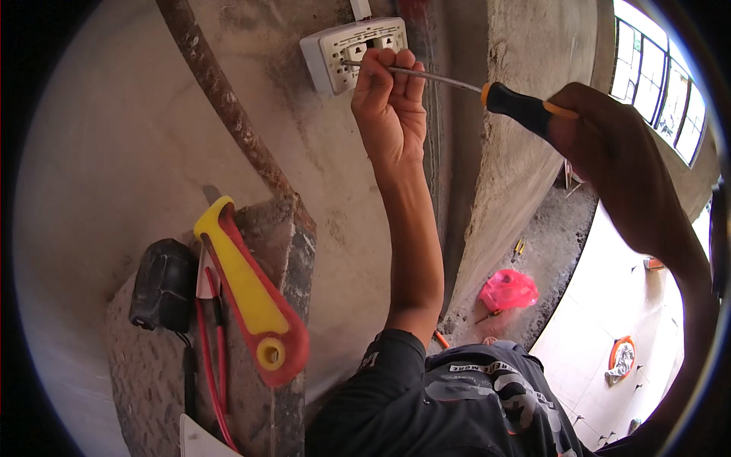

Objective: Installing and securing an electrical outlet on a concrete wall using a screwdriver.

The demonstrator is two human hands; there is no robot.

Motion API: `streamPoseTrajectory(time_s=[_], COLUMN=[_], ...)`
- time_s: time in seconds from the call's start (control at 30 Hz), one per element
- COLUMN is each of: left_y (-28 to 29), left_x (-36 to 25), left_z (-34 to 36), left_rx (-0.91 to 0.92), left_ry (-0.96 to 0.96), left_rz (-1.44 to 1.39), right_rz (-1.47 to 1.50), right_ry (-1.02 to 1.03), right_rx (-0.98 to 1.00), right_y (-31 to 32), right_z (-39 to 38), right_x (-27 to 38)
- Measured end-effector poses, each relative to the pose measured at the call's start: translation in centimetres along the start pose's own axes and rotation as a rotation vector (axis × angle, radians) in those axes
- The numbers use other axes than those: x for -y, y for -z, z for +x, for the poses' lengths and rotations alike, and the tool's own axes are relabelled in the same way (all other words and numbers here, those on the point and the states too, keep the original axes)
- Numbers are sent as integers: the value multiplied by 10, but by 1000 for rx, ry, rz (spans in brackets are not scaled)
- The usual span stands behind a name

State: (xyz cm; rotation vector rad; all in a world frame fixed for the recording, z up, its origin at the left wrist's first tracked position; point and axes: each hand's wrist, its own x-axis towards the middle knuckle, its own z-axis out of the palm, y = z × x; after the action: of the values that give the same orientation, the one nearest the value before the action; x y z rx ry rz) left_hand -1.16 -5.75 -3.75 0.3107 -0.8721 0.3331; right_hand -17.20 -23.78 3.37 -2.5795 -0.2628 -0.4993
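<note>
A long screwdriver point(518, 107) with a black and orange handle reaches across to a white electrical socket box point(333, 70) on the wall. My right hand point(605, 152) grips its handle at the right. Close to the box, the curled fingers of my left hand point(392, 107) close round the thin metal shaft. The screwdriver's tip meets the left part of the box's front, among small holes. White socket modules point(390, 41) sit in the box, with a dark gap between them. A white cable duct point(360, 9) joins the box from above.
On a rough ledge point(285, 411) at the lower left lie a yellow and red tool handle point(247, 293), a black object with a cord point(162, 283) and red wires point(207, 358). A rusty pipe point(221, 91) slants along the wall. Right, a pink plastic bag point(509, 290) lies on the floor.
</note>
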Motion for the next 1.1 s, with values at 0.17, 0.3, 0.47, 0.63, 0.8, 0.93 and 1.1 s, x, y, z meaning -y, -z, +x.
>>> streamPoseTrajectory(time_s=[0.17,0.3,0.47,0.63,0.8,0.93,1.1], left_y=[-2,-7,-12,-23,-8,-13,-10], left_x=[4,1,5,-2,3,2,2], left_z=[1,0,0,0,1,5,3], left_rx=[-123,-182,-208,-147,-93,-144,-216], left_ry=[21,-10,-29,22,30,-26,-56], left_rz=[-52,-15,1,-93,-88,-98,-56], right_rz=[-714,-95,-860,196,-597,-222,-487], right_ry=[770,161,812,-115,673,402,837], right_rx=[-451,-14,-462,227,-356,-245,-436], right_y=[-15,6,-10,26,-5,13,-3], right_z=[0,-4,1,12,5,18,13], right_x=[-16,17,-11,25,-7,-6,-6])
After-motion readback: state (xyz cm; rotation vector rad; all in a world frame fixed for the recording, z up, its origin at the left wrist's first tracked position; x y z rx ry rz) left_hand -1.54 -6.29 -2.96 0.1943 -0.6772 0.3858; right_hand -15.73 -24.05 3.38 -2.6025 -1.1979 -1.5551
